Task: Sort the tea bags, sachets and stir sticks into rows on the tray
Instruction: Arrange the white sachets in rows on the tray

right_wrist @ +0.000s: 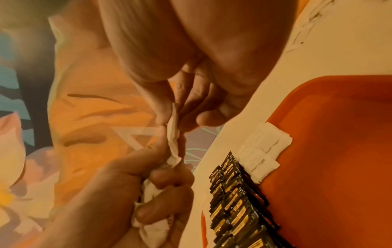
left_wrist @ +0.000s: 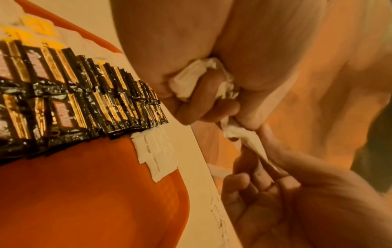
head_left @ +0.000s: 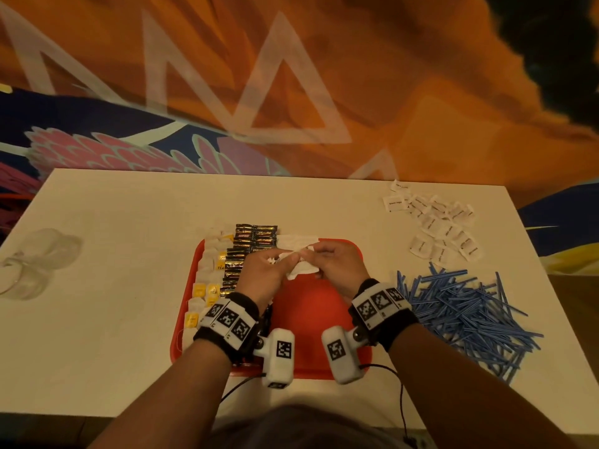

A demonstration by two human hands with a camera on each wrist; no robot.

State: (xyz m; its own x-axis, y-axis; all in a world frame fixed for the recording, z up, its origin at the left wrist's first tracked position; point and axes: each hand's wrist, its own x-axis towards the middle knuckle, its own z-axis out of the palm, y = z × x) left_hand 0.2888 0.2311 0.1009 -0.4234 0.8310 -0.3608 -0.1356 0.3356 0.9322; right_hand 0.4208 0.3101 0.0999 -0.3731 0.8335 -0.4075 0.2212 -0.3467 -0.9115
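Sachets, white, in hand: our left hand point(head_left: 265, 273) clutches a crumpled bunch point(left_wrist: 191, 80); our right hand point(head_left: 337, 265) pinches one sachet point(right_wrist: 174, 139) from it, both above the tray point(head_left: 311, 319) at the bench's point(head_left: 113, 286) near-middle. We judge it best to peel one at a time and lay it flat, overlapping the started row point(left_wrist: 155, 154) at the tray's far edge, print up. Legible: "brown sugar" there; "TEA" on yellow tea bags point(head_left: 207, 293). Black sachets' point(head_left: 249, 251) branding unreadable. Stir sticks point(head_left: 463, 315) lie unsorted at the right edge.
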